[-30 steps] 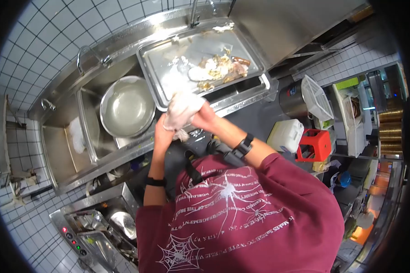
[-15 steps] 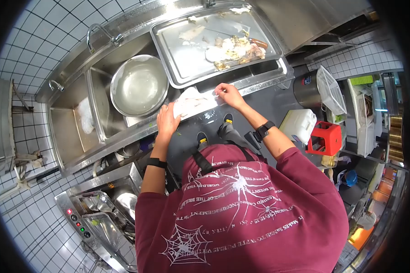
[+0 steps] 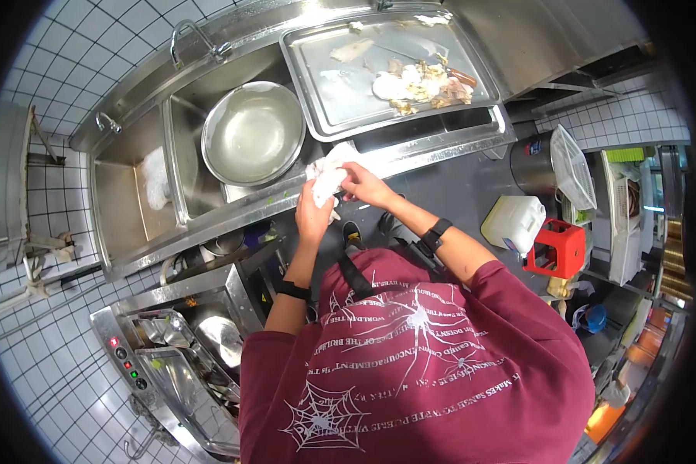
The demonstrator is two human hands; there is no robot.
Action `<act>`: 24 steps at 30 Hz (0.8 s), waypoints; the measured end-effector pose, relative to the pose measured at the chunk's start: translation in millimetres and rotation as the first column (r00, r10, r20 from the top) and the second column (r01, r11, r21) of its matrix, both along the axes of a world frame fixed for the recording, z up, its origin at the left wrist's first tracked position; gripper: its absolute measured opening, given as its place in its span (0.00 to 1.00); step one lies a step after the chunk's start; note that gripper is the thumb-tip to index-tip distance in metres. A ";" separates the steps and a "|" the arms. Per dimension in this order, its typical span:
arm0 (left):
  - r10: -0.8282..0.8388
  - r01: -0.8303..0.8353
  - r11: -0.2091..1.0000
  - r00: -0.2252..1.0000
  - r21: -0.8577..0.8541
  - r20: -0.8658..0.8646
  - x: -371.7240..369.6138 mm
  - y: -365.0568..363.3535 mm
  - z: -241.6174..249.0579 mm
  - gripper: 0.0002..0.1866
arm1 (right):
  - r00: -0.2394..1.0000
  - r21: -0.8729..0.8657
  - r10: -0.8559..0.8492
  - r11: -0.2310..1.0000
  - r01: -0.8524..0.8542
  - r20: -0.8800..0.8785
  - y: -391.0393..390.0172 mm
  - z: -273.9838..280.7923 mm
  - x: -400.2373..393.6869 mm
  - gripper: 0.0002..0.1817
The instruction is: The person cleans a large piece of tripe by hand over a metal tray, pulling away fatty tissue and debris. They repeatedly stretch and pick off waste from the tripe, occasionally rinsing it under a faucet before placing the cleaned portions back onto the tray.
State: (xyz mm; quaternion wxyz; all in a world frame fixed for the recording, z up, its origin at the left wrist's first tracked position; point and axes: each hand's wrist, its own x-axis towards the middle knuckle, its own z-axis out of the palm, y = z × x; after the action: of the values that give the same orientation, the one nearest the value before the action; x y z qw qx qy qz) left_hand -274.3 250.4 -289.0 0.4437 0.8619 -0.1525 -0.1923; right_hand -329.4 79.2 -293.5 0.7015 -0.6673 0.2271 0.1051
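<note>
A limp, pale piece of raw flesh [image 3: 330, 182] hangs between my two hands, over the front edge of the sink counter; its exact kind is hard to make out. My left hand [image 3: 312, 220] is closed around its lower left side. With fingers bent in a pinch, my right hand [image 3: 366, 187] grips its right side. Just behind my hands lies a large steel tray [image 3: 317, 91] with a heap of whitish and yellowish scraps [image 3: 417, 83]. A brown handle [image 3: 462, 77] sticks out at the heap's right.
A round steel bowl of cloudy liquid [image 3: 254, 133] sits in the sink, left of the tray. Further left, a white bundle [image 3: 157, 179] lies in another basin. On my right stand a white jerrycan [image 3: 512, 223], a red stool [image 3: 557, 246] and a bin [image 3: 533, 162].
My hands have come closer together, and the pale piece is gathered up between them, nearer my body. My right hand moved left onto it. The view has shifted slightly.
</note>
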 end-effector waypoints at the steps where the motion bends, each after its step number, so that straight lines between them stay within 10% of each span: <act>1: 0.001 -0.001 1.000 1.000 -0.020 0.009 -4.5 0.9 0.5 0.32 | 0.996 0.038 -0.077 0.996 0.075 0.048 5.5 -0.5 4.8 0.21; 7: -0.076 0.037 0.990 0.954 0.139 0.289 -27.8 7.3 5.4 0.31 | 0.966 -0.495 0.216 0.861 -0.119 0.143 11.9 -14.8 24.4 0.24; 18: -0.098 0.080 0.995 0.904 0.061 0.417 -0.2 18.9 -10.1 0.22 | 0.955 -0.547 0.243 0.829 -0.114 0.169 0.8 -24.0 28.7 0.27; 24: 0.017 -0.011 0.956 1.000 -0.293 0.015 18.3 5.7 -31.9 0.19 | 0.945 -0.549 0.297 0.817 -0.178 0.136 -4.1 -22.8 47.7 0.26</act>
State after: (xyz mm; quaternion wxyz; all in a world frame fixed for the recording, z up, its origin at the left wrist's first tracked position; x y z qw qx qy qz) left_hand -256.0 256.1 -320.9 0.5663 0.7895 -0.1770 -0.1569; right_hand -281.7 75.0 -316.2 0.4920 -0.8649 0.0845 0.0528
